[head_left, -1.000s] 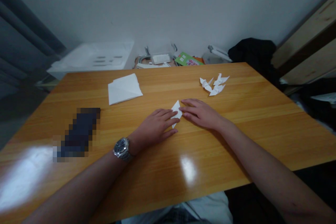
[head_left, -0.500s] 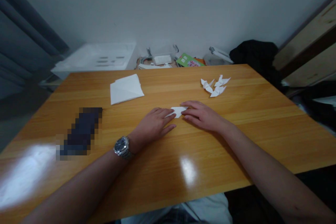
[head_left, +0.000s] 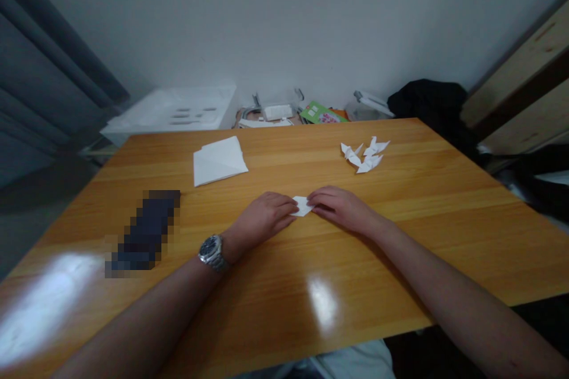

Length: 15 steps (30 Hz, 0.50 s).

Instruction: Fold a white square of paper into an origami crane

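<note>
So the left hand (head_left: 265,217) is pinching one end of a small, folded white paper piece (head_left: 301,206), fingertips bunching close together, and the right hand (head_left: 338,207) is pinching the other end, also pretty narrow. The paper is sitting flat-ish around the middle of a glossy orange-brown wooden desk (head_left: 284,290), its pale center showing between the two sets of fingers. The exact thumb positions are partly hidden, so can't tell those.

A silver metal watch with a dark dial (head_left: 210,247) is wrapping the left wrist. Moving outward, a dark rectangular object, blurred into pixels (head_left: 149,228), is lying toward the desk's left edge, so no clue what it is. A loose stack of white paper sheets (head_left: 220,161) is resting near the far left corner, and three white folded-paper birds (head_left: 370,163) are sitting close together toward the far right corner.

Past the far edge, a big white plastic tray (head_left: 162,108) is standing off the left corner, a green booklet with pink flowers (head_left: 320,113) is lying among clutter near the middle, and some black fabric (head_left: 427,100) is slumping beyond the right corner.
</note>
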{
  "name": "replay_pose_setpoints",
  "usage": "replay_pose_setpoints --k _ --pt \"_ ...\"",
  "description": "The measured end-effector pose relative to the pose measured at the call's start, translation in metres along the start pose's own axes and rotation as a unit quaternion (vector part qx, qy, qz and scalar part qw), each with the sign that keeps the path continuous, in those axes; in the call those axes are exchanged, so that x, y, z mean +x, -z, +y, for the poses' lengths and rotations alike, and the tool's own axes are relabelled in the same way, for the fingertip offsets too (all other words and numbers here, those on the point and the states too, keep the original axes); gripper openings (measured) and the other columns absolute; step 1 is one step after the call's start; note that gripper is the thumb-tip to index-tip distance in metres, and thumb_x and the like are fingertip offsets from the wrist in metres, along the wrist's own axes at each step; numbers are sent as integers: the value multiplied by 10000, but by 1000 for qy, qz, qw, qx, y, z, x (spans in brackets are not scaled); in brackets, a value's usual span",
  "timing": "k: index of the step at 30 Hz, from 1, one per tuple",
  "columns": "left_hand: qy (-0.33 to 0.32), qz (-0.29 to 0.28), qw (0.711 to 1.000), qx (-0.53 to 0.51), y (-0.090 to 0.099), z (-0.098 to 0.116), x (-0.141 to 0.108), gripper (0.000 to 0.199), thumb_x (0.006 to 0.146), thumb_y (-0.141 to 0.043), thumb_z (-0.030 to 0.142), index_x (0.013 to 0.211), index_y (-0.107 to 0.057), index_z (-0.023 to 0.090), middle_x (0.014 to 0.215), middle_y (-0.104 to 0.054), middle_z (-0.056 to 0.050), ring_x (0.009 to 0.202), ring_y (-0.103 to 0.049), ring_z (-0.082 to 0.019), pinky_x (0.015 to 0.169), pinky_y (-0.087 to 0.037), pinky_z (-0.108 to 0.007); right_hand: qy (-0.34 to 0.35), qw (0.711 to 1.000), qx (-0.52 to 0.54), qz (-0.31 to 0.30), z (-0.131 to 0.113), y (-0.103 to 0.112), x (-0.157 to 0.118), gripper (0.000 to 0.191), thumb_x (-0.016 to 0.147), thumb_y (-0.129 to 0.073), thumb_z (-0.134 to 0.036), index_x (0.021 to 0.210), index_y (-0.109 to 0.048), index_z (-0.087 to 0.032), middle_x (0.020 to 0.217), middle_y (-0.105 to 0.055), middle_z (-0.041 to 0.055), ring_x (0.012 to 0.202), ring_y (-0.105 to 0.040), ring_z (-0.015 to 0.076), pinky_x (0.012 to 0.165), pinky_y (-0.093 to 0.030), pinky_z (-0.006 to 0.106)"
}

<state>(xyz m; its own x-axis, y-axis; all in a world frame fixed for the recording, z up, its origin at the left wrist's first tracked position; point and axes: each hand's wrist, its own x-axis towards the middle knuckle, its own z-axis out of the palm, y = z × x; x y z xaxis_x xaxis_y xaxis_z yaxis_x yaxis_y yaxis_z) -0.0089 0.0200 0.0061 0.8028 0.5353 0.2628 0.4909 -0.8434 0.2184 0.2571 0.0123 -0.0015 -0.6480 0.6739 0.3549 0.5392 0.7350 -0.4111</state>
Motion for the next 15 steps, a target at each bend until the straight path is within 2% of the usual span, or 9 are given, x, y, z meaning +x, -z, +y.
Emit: replay_pose_setpoints --k 7,15 --pt "2 3 1000 -21 -2 -1 -1 243 1034 -483 296 1130 -675 181 1134 -720 -74 1046 -664 -211 936 -524 -337 34 999 -26 9 5 -5 2 129 976 -603 -234 1025 -706 -172 1023 -744 92 950 -684 217 860 -560 361" --pt "17 20 999 -41 -2 -2 -2 221 997 -563 301 1140 -675 177 1162 -703 -76 1057 -660 -207 943 -541 -326 51 997 -50 10 7 -7 1 150 992 -576 -249 1009 -707 -179 1050 -736 100 953 -683 223 861 -559 367"
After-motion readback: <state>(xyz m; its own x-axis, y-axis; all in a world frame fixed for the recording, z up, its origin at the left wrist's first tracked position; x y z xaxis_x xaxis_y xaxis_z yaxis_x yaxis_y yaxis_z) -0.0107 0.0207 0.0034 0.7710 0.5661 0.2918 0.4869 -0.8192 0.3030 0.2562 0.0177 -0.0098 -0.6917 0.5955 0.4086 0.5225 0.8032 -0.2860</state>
